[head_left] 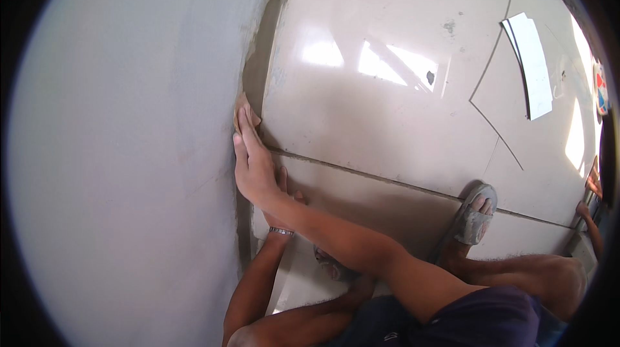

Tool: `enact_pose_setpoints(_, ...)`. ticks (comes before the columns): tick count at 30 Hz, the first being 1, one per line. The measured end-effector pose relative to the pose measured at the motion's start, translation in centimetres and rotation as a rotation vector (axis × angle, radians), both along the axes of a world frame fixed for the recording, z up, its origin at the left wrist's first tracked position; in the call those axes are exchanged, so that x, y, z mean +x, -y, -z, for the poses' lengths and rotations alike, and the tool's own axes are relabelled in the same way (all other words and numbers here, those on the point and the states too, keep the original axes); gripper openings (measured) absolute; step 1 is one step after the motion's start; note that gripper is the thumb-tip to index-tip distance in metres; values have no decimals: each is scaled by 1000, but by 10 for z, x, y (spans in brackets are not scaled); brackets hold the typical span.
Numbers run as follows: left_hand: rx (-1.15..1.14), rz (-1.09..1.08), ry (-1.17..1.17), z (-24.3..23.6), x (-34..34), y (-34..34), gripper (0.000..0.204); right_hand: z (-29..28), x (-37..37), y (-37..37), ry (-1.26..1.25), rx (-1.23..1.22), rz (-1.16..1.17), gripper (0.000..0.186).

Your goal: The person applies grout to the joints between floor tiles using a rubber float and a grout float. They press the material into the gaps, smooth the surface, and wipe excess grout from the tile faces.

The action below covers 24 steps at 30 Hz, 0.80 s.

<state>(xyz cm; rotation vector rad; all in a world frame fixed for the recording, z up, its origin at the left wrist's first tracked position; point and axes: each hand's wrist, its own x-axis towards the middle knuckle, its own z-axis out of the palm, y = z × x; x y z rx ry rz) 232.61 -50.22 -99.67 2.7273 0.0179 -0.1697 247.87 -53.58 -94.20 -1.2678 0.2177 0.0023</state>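
Biggest first: pale grey wall (129,153), close along the left side of the right hand (255,169) and filling everything farther left. Next, glossy cream tile floor (361,111), spreading right of that hand and beyond it, with bright reflections up ahead and a dark joint running off rightward from just beside it. Rough grey-brown strip (258,66) between wall and tiles, passing the fingertips and continuing beyond. Bare legs, bent, behind and right of both hands. White flat pieces (534,69), overlapping, well apart from the right hand, far off to its right. Grey sandal (478,214) nearer, also right.

Right hand: fingers straight, together, laid over the sheet at the wall base. Cannot tell pinching from plain pressing. Left hand (274,221): just behind and below, low by the floor, mostly hidden under the right forearm; cannot tell open from closed.

Tan sheet (243,101): under the right fingers, poking out past the tips and on their right side, creased, against the wall edge. Smallest: metallic bracelet (281,231), on the left wrist.
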Motion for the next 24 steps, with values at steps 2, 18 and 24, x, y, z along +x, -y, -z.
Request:
enact_pose_setpoints(2,-43,-39,45,2,5,5,66,3,7,-1,-68,-16,33,46)
enact_pose_setpoints(18,69,3,73,-8,5,14,58,79,262,66,175,-476,296,31)
enact_pose_setpoints(24,65,-11,79,-5,8,18,57,55,248,72,-5,-323,177,44)
